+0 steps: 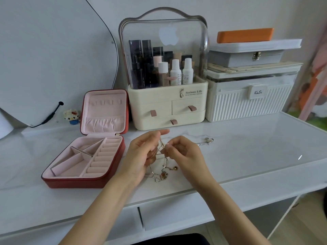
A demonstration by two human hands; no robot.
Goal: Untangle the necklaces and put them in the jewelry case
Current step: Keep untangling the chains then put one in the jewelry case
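Note:
A tangle of thin gold and silver necklaces (161, 171) hangs between my hands, its lower loops and pendants lying on the white desk. My left hand (141, 152) pinches the chains on the left side. My right hand (184, 152) pinches them on the right. One silver strand runs right to a small bow-shaped pendant (208, 140) on the desk. The red jewelry case (109, 179) lies open to the left, with pink compartments and ring rolls holding nothing and its lid standing upright.
A cream cosmetics organiser (168, 110) with bottles under a clear cover stands behind my hands. A white ribbed box (247, 103) with stacked boxes sits at the back right. A mirror (53, 59) and a small toy figure (72, 115) are at the back left.

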